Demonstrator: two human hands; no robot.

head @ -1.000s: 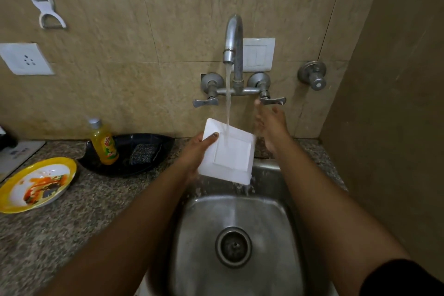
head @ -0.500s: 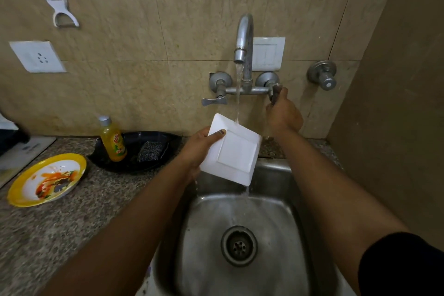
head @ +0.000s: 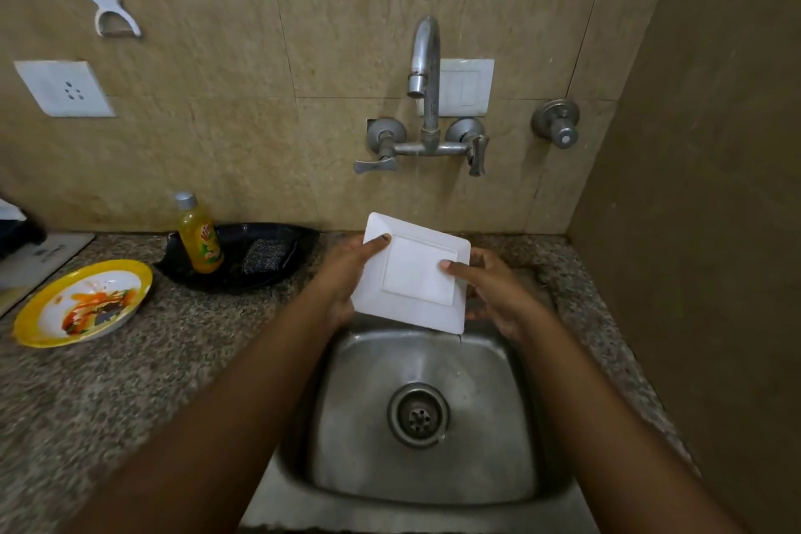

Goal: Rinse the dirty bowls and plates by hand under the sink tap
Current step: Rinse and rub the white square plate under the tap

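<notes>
I hold a white square plate tilted over the back of the steel sink, below the tap. My left hand grips its left edge, thumb on the upper corner. My right hand grips its right edge, thumb on the plate's face. Water drips off the plate's lower right corner. Only a trace of water shows at the tap spout. A dirty yellow-rimmed plate with orange smears lies on the granite counter at the left.
A yellow dish-soap bottle and a scrub pad sit in a black tray behind the counter. The right tap handle points down. A side wall stands close on the right. A peeler hangs on the wall at upper left.
My right hand turned the right tap handle, left it and took the plate's right edge. The stream stopped. The plate has come lower, over the sink.
</notes>
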